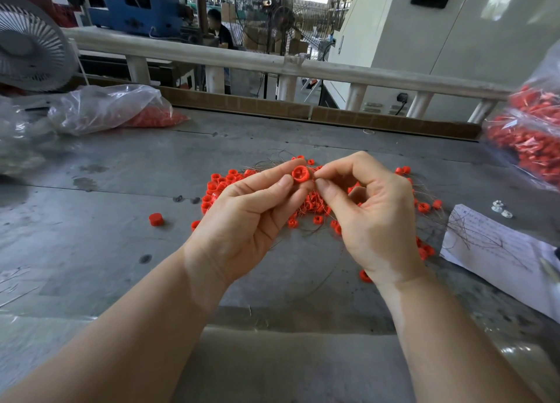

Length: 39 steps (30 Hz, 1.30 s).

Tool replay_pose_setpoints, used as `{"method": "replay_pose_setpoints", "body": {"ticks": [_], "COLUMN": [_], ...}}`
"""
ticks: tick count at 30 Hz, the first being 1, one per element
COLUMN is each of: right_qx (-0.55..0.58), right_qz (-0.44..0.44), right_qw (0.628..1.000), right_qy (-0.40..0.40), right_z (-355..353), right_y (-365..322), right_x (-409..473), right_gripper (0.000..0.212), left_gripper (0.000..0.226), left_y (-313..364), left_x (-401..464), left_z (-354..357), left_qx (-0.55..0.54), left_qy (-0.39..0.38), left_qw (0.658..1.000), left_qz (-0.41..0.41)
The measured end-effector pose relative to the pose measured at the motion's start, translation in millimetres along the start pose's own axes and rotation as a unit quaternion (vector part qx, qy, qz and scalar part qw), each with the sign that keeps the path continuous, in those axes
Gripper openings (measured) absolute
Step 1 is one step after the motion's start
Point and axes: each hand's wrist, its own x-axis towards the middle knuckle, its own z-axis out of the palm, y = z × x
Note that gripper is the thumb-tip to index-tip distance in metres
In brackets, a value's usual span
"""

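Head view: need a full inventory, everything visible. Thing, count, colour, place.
held cap: 1, red, between left thumb and fingers
loose caps: many, red, heaped on table under the hands
stray cap: 1, red, table left of heap
wires: several, dark, thin, among heap
left bag: 1, clear, red parts inside, table back left
right bag: 1, clear, full of red parts, right edge
paper: 1, white, written on, table right
small parts: about three, white, beyond paper
table: 1, grey
desk fan: 1, grey, far left
railing: 1, white, behind table
left hand: pinches held cap
right hand: thumb and forefinger pinched beside cap; what it pinches unclear
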Motion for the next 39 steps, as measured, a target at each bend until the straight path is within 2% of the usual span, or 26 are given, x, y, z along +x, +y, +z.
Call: {"method": "replay_pose_setpoints", "body": {"ticks": [17, 20, 23, 34, 39], "right_qx": [0.072, 0.181, 0.276, 0.309, 0.318], "right_qz": [0.086, 0.157, 0.236, 0.372, 0.395], "right_qw": [0.994, 0.97, 0.93, 0.872, 0.857], "right_qy": [-0.016, -0.035, -0.051, -0.077, -0.089], "right_z": [-2.5, -3.3, -2.2, -3.9, -5.1], "right_y": [-2.9, -4.5, -5.2, 1.6, 2.8], "right_x": [2.8, 4.5, 4.9, 5.6, 5.7], "right_gripper": [0.015, 0.017, 0.002, 0.004, 0.004], "left_gripper": [0.025, 0.024, 0.024, 0.021, 0.02], "left_y": [-1.3, -2.4, -3.6, -7.1, -8.9], "left_x": [-0.6, -0.4, 0.3, 0.9, 1.7], "left_z": [1.0, 1.0, 0.7, 2.7, 2.7], "left_qx": [0.012, 0.016, 0.019, 0.032, 0.033], "left_qy": [-0.015, -0.022, -0.023, -0.01, -0.004], "left_qw": [1.0, 1.0, 1.0, 0.999, 0.999], "left_qz": [0.001, 0.0, 0.002, 0.008, 0.013]}}
